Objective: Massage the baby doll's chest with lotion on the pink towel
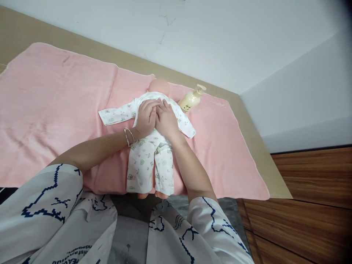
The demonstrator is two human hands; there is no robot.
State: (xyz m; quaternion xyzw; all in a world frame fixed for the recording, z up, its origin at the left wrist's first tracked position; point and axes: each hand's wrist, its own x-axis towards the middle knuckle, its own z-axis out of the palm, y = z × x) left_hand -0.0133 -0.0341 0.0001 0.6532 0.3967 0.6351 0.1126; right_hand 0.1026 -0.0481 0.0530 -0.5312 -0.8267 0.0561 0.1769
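A baby doll (pixel 141 165) in a white printed top and trousers lies stretched out at the middle, its bald head (pixel 158 86) pointing away from me. Both my hands rest on its torso. My left hand (pixel 146 117), with bracelets at the wrist, lies flat with its fingers reaching over toward the other hand. Beside it my right hand (pixel 167 119) also lies flat on the clothing, and the fingertips of the two meet at the chest. Neither holds anything. A cream pump bottle (pixel 190 101) leans or lies just beyond the doll's sleeve on the right.
A pink blanket (pixel 60 110) with folds and wrinkles spreads under the doll across a tan table (pixel 249 128). A white wall (pixel 192 36) borders its far side. Brown wood-grain panels (pixel 310 176) are at the lower right.
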